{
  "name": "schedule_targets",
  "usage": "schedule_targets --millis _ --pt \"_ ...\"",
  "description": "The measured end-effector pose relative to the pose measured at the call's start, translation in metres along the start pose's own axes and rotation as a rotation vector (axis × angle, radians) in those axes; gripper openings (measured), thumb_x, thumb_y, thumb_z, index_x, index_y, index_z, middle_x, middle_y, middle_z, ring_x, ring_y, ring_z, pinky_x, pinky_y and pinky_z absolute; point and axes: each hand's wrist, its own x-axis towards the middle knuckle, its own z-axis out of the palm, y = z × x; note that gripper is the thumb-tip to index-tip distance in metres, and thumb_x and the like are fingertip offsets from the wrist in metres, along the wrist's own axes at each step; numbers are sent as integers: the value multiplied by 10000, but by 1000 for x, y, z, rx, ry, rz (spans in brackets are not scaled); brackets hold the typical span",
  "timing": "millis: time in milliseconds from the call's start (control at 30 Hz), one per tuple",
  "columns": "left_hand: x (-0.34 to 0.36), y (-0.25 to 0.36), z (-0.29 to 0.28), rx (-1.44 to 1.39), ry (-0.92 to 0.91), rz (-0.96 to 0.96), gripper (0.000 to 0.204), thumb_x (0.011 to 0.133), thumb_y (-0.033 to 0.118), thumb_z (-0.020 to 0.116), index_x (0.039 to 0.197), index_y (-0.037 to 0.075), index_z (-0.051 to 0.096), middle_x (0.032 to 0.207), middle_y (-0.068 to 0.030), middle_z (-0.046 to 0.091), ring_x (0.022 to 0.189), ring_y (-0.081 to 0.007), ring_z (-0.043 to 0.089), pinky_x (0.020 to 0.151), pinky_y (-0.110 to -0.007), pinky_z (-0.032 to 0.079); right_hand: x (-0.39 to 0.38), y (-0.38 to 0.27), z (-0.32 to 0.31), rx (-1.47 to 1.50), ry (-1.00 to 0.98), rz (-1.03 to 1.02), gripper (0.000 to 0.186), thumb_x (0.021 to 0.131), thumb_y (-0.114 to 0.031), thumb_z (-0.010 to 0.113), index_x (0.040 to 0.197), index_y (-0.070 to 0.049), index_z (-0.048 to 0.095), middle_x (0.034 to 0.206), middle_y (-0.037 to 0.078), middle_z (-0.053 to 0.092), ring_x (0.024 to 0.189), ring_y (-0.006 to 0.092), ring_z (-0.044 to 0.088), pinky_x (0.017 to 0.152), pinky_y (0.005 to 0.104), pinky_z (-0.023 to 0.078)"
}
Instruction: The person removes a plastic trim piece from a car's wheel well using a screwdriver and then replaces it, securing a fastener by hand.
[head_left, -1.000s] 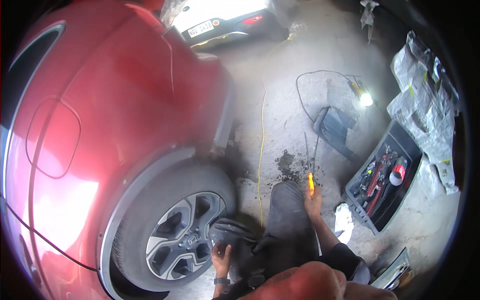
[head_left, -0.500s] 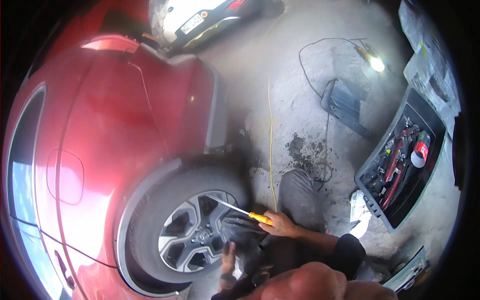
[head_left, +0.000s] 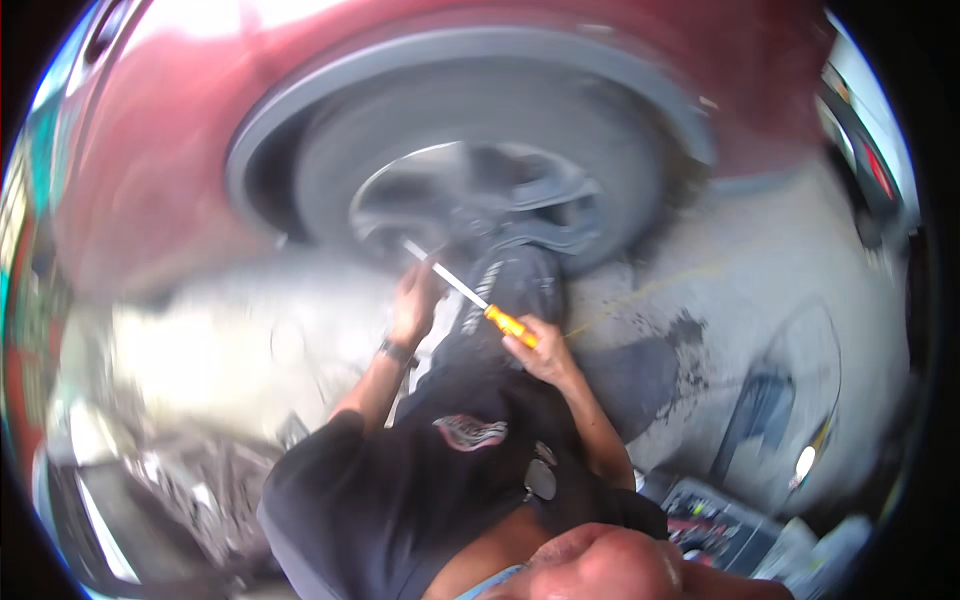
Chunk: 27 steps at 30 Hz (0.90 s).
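My right hand [head_left: 543, 352] is wrapped round the yellow handle of a long screwdriver [head_left: 511, 325]. Its bare metal shaft slants up and left, with the tip in front of the lower edge of a car wheel [head_left: 480, 95]. Close to that tip is my left hand [head_left: 415, 303], a watch on its wrist. Its fingers look stretched upward, somewhat blurred; whether they touch the shaft I cannot tell. The wheel has a black tyre and a spoked alloy rim, and sits in the grey-trimmed arch of a red car [head_left: 160, 150]. My bent knee [head_left: 525, 285] is just below the rim.
On the floor to the right lie a dark plastic panel [head_left: 757, 410] and a lit work lamp [head_left: 805, 462] with its cable. A dark bin of parts [head_left: 725, 525] stands at lower right. Another vehicle [head_left: 865, 160] is at far right. Crumpled sheeting [head_left: 215, 490] lies at lower left.
The view has swung left, so the wheel now fills the upper middle. My left hand has come up near the screwdriver's tip. My right hand still holds the screwdriver.
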Motion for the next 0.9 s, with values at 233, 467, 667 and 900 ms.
schedule_targets --millis 233,467,667,900 --pt "10 0 -78 -302 425 54 334 1019 293 524 1170 2 591 832 9 534 705 -89 489 655 -255 452 71 -53 60 42 -332 35 372 891 -256 654 1155 3 615 884 151 676 798 235 658 724 353 504" --pt "56 29 -143 -228 574 225 319 1022 310 513 1069 11 615 777 9 542 636 -68 490 557 -211 412 125 -92 137 14 -300 -61 344 910 -260 628 1108 20 599 838 147 632 760 234 619 703 356 482" --pt "91 36 -187 29 583 210 327 1029 323 494 938 27 598 636 29 469 534 -67 435 502 -221 385 160 -100 166 52 -224 -142 351 929 -305 629 1060 21 614 763 113 596 613 166 574 583 319 455" --pt "124 17 -205 240 819 335 296 1029 306 503 1030 20 579 732 12 535 632 -69 494 564 -238 429 175 -94 179 124 -222 -85 349 933 -291 637 1123 2 636 717 43 578 450 79 495 429 250 398"
